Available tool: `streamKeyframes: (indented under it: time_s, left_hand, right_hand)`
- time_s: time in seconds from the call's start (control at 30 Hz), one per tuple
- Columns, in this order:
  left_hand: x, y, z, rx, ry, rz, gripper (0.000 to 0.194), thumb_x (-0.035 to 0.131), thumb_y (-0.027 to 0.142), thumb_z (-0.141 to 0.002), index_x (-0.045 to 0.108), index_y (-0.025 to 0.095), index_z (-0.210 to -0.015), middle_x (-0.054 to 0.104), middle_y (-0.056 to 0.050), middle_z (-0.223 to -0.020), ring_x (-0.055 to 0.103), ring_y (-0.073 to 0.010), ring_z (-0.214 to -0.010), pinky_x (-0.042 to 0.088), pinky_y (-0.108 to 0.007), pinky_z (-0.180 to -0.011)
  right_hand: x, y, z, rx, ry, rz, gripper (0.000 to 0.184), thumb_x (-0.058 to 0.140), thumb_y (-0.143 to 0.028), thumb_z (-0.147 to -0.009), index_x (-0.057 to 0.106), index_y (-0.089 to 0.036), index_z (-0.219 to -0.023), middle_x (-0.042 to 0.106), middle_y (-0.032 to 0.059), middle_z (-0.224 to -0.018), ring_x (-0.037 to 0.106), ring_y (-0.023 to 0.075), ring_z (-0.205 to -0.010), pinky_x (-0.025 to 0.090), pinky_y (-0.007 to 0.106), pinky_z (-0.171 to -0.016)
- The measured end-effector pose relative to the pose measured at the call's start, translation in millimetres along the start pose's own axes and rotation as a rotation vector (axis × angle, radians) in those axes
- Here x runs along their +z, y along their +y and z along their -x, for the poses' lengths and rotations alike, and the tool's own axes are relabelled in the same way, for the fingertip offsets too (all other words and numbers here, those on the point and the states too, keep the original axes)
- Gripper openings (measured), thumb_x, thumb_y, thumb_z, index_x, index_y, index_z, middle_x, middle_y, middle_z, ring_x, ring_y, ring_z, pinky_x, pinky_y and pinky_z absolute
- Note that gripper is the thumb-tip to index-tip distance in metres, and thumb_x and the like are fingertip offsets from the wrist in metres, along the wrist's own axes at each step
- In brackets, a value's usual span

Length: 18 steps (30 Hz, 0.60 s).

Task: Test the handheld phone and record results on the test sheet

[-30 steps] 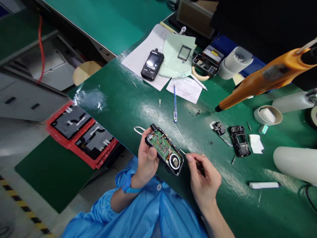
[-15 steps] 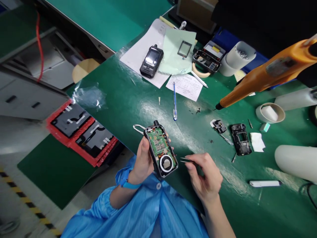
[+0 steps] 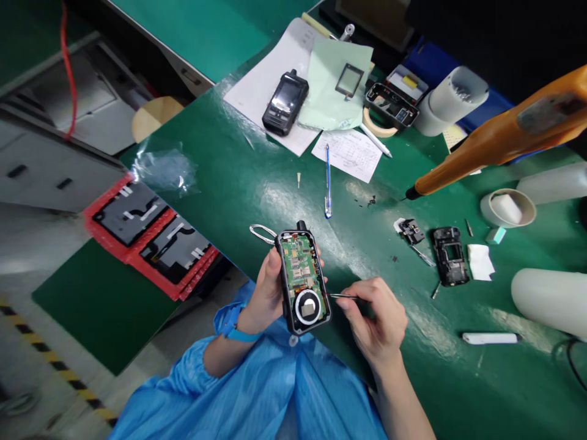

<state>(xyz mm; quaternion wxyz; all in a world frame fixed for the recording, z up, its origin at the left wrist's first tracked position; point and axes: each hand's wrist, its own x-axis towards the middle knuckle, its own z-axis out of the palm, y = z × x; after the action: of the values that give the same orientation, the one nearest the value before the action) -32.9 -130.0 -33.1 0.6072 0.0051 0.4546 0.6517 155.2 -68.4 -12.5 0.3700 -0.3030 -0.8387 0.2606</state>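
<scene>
An opened handheld radio (image 3: 300, 263) lies in my left hand (image 3: 267, 292), my fingers wrapped round its black housing. Its green circuit board faces up, and a round white-ringed speaker (image 3: 307, 307) sits at the near end. A silvery loop (image 3: 262, 233) sticks out beside its upper left. My right hand (image 3: 378, 318) is closed on a pair of tweezers (image 3: 343, 296). The tweezer tips reach the radio's right edge by the speaker; whether they grip anything there is too small to tell.
An orange electric screwdriver (image 3: 495, 140) hangs over the bench at right. Beyond the radio lie a blue pen (image 3: 328, 183) and another handheld radio (image 3: 285, 102). To the right are a black housing (image 3: 450, 256), a small bowl (image 3: 527, 214) and a white pen-like object (image 3: 490, 338). Red-wrapped parts (image 3: 151, 238) lie at left.
My left hand has turned the radio more upright in view. The tweezers were apart from the radio half a second ago with their tips spread; now they are at its right edge, tips closer together.
</scene>
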Motion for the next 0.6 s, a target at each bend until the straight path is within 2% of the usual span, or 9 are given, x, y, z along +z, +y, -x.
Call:
streamKeyframes:
  time_s: [0.2, 0.43, 0.6]
  left_hand:
    - [1.9, 0.8, 0.1, -0.036, -0.04, 0.05, 0.092, 0.099, 0.085, -0.061, 0.082, 0.014, -0.116, 0.085, -0.007, -0.098, 0.082, -0.0192, -0.074, 0.071, -0.026, -0.067]
    - [3.8, 0.9, 0.3, -0.012, -0.037, 0.021, 0.09, 0.096, 0.088, -0.064, 0.082, 0.015, -0.116, 0.086, -0.01, -0.107, 0.085, -0.0219, -0.083, 0.072, -0.028, -0.07]
    - [2.3, -0.6, -1.0, -0.011, -0.042, 0.039, 0.089, 0.096, 0.087, -0.066, 0.082, 0.013, -0.115, 0.086, -0.012, -0.108, 0.086, -0.027, -0.095, 0.074, -0.032, -0.078]
  right_hand:
    - [-0.7, 1.2, 0.1, 0.002, -0.014, -0.004, 0.02, 0.065, -0.033, -0.118, 0.068, -0.023, -0.101, 0.076, 0.0015, -0.077, 0.072, 0.0164, -0.065, 0.056, 0.03, -0.061]
    - [0.6, 1.8, 0.0, 0.015, 0.012, -0.041, 0.014, 0.074, -0.026, -0.112, 0.071, -0.024, -0.098, 0.077, 0.001, -0.076, 0.07, 0.0165, -0.062, 0.053, 0.03, -0.058]
    - [0.9, 1.9, 0.5, 0.013, 0.002, -0.042, 0.021, 0.068, -0.033, -0.116, 0.068, -0.024, -0.096, 0.072, 0.0, -0.072, 0.068, 0.0156, -0.059, 0.051, 0.028, -0.055]
